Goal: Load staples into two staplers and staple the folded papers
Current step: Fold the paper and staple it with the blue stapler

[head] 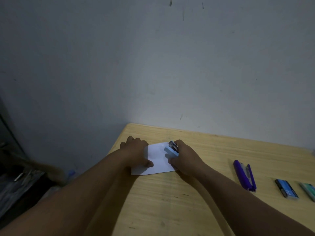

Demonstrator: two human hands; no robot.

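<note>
While the folded white paper [158, 160] was pressed flat on the wooden desk [170, 201] by the left hand [136, 152], the small light-blue stapler [172, 149] was gripped on its edge by the right hand [185, 159]. A firm squeeze was likely needed next.

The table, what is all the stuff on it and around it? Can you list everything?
folded paper: one, white, flat on the table near its left edge, under both hands
small stapler: one, light blue, on the paper's right side, in the right hand
big stapler: one, purple, lying on the table to the right of the paper
staple box: one, blue, right of the purple stapler
second box: one, green, at the right edge, partly cut off
table: one, light wood, against the wall
wall: grey-white, behind the table
left hand: presses the paper's left edge
right hand: closed around the small stapler
</note>
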